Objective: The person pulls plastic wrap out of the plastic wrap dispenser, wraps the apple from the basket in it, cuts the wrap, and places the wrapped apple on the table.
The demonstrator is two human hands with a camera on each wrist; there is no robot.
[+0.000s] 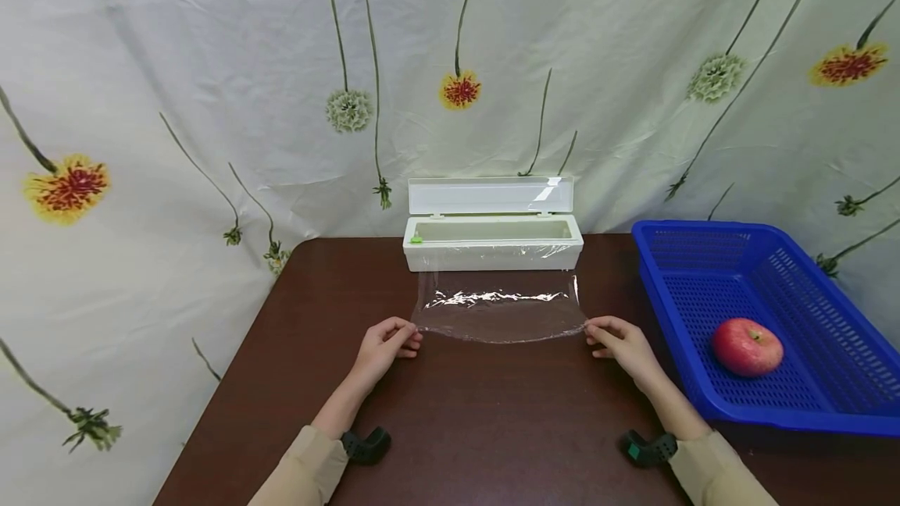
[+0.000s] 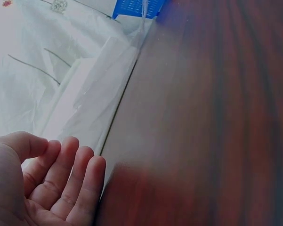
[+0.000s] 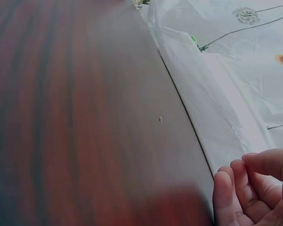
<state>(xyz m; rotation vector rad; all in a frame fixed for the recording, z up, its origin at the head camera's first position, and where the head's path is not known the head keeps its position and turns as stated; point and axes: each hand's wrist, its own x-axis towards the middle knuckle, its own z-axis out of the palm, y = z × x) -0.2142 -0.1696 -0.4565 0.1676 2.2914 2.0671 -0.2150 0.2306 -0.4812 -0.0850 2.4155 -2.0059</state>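
Note:
A sheet of clear plastic wrap (image 1: pixel 499 315) stretches toward me from a white dispenser box (image 1: pixel 492 258), whose lid (image 1: pixel 491 196) stands raised at the back. My left hand (image 1: pixel 385 350) pinches the near left corner of the film between thumb and forefinger. At the near right corner, my right hand (image 1: pixel 622 348) pinches it the same way. The left wrist view shows the left hand (image 2: pixel 56 181) with its other fingers loosely bent. In the right wrist view, the film meets the thumb and forefinger of the right hand (image 3: pixel 254 186). A small green piece (image 1: pixel 416 240) sits at the box's left end.
To the right stands a blue plastic basket (image 1: pixel 668 318) with a red apple (image 1: pixel 748 347) in it. Everything rests on a dark brown table (image 1: pixel 492 428). Behind it hangs a white flower-print cloth (image 1: pixel 281 61).

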